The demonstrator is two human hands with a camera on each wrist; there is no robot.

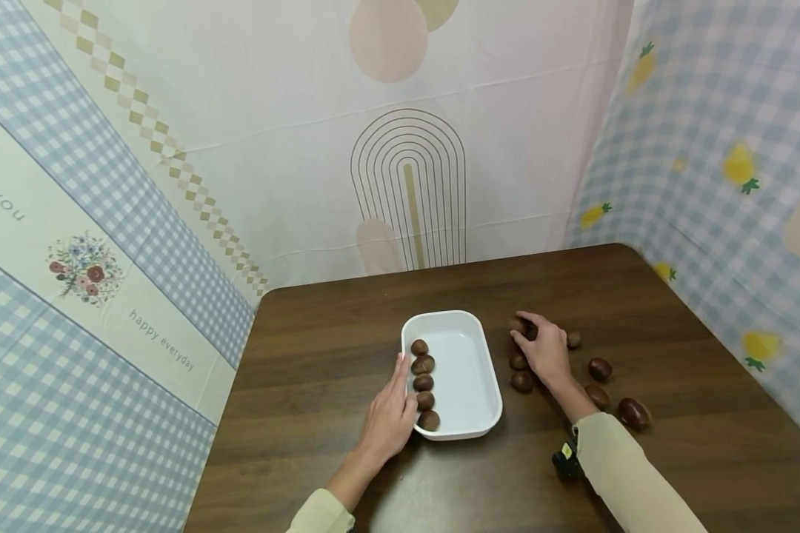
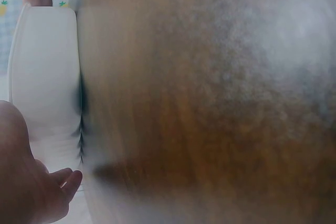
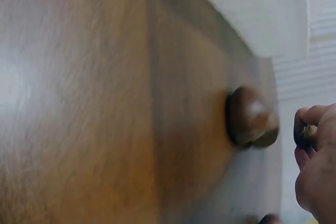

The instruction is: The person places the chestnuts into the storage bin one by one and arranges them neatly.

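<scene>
A white rectangular tray (image 1: 463, 370) stands on the table with several brown chestnuts (image 1: 423, 383) in a column along its left side. My left hand (image 1: 388, 414) holds the tray at its left side, fingers stretched along the outer wall and thumb at the rim; in the left wrist view its lower fingertips (image 2: 73, 179) are beside the wall near the tabletop. Right of the tray, my right hand (image 1: 543, 348) pinches a chestnut (image 3: 308, 136) between thumb and fingers. Two loose chestnuts (image 1: 521, 382) lie just below that hand, near the tray's right wall.
More chestnuts (image 1: 600, 369) are scattered right of my right forearm, one large one (image 1: 633, 413) farthest out. The brown wooden table (image 1: 320, 355) ends at a patterned cloth (image 1: 293, 148) behind. A black wrist camera (image 1: 567, 460) sits at the right cuff.
</scene>
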